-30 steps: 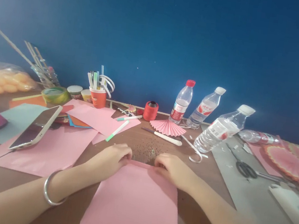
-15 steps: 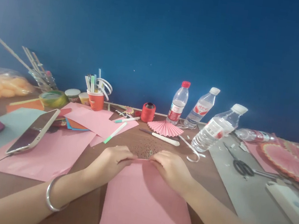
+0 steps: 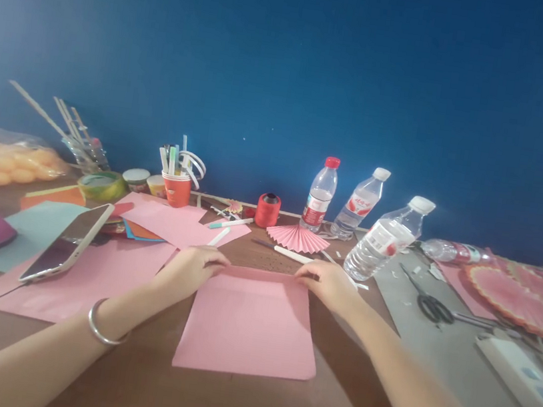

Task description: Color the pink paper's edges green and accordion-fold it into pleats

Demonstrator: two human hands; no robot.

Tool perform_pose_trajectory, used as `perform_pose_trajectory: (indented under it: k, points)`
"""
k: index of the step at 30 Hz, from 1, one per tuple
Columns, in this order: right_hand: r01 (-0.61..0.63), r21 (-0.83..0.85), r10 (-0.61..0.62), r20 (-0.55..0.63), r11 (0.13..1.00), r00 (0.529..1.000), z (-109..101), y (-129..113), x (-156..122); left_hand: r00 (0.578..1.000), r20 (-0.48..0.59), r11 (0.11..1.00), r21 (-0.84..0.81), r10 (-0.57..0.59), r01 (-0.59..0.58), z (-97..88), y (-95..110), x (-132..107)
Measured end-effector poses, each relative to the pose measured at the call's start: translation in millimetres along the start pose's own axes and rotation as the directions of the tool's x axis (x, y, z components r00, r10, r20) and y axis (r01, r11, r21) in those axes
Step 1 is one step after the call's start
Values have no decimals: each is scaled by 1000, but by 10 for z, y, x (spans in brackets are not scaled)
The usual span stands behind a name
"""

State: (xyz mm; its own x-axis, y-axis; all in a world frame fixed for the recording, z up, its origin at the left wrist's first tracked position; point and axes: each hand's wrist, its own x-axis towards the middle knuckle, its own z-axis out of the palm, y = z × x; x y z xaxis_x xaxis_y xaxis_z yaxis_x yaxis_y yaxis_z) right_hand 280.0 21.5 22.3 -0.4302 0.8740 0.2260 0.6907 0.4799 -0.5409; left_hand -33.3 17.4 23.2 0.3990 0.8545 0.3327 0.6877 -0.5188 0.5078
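A pink paper sheet (image 3: 249, 325) lies on the brown table (image 3: 145, 381) in front of me, its near edge curved up. My left hand (image 3: 192, 268) pinches its far left corner, fingers closed on the edge. My right hand (image 3: 328, 283) grips its far right corner the same way. A silver bangle (image 3: 100, 327) sits on my left wrist. Just beyond the sheet lie a folded pink paper fan (image 3: 297, 236) and a white pen (image 3: 289, 254).
A phone (image 3: 68, 241) rests on pink sheets at left, near an orange cup of pens (image 3: 176, 187) and red thread spool (image 3: 267, 210). Three water bottles (image 3: 383, 236) stand at the back right. Scissors (image 3: 431, 307), a power strip (image 3: 524, 377) and pink fans (image 3: 516, 295) lie at right.
Both hands have slid apart along the sheet's far edge to its corners. The sheet has shifted away from me and looks shorter, as if folded over.
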Motion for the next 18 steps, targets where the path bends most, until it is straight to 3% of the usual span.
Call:
perform_pose_trajectory:
  k: [2, 3, 4, 6, 7, 8, 9, 10, 12, 13, 15, 16, 18]
  points:
    - [120, -84, -130, -135, 989, 982, -26, -69, -27, 994, -82, 996, 52, 71, -67, -97, 82, -14]
    - [192, -144, -222, -236, 971, 946, -60, -122, -49, 986, -129, 993, 73, 106, -97, -169, 128, -27]
    - [269, -224, -335, -349, 937, 875, -105, -183, -76, 970, -187, 985, 104, 157, -140, -252, 175, -45]
    - [350, -403, -526, -517, 846, 675, -206, -307, -129, 920, -281, 958, 166, 273, -234, -422, 259, -98]
    - [355, -467, -581, -550, 810, 600, -248, -358, -148, 840, -333, 895, 285, 429, -344, -490, 291, -133]
    - [358, -490, -600, -550, 795, 581, -276, -394, -160, 777, -340, 835, 368, 530, -408, -534, 313, -173]
    - [371, -482, -597, -503, 794, 624, -285, -412, -164, 759, -301, 797, 408, 578, -445, -547, 324, -217]
    - [399, -455, -584, -406, 796, 703, -273, -411, -160, 772, -235, 778, 418, 591, -468, -527, 324, -264]
    - [452, -356, -507, -72, 818, 859, -193, -365, -137, 873, -43, 827, 345, 486, -444, -404, 296, -366]
    - [469, -306, -458, 110, 828, 882, -136, -332, -126, 911, 75, 862, 300, 406, -409, -318, 274, -417]
    - [444, -242, -353, 339, 863, 872, -21, -277, -114, 927, 170, 883, 287, 336, -372, -153, 233, -504]
    - [420, -227, -311, 394, 879, 865, 24, -264, -116, 939, 251, 909, 286, 234, -303, -91, 218, -533]
    - [371, -217, -251, 435, 903, 865, 72, -273, -131, 937, 310, 923, 287, 163, -255, -26, 207, -559]
